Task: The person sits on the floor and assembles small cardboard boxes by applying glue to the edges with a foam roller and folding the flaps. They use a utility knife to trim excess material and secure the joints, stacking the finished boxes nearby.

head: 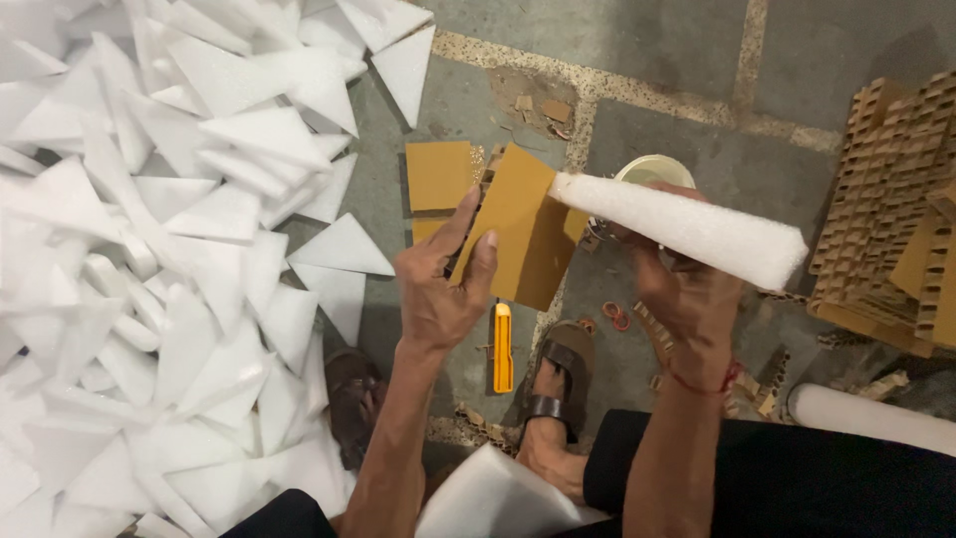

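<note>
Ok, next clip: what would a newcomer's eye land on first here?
Most likely the big heap of white foam triangles covering the floor on the left. Next, at centre, the left hand pinching a brown cardboard piece while the right hand holds a long white foam strip across it. An orange utility knife lies on the floor beneath, and stacked corrugated cardboard sits at the right edge.

Lighting, as we see it: dim, even indoor light. White foam pieces (149, 249) at left of frame glare, losing detail. Floor (677, 40) at top dull, softly shadowed. We note slight blur throughout; lower edge darkest.
</note>
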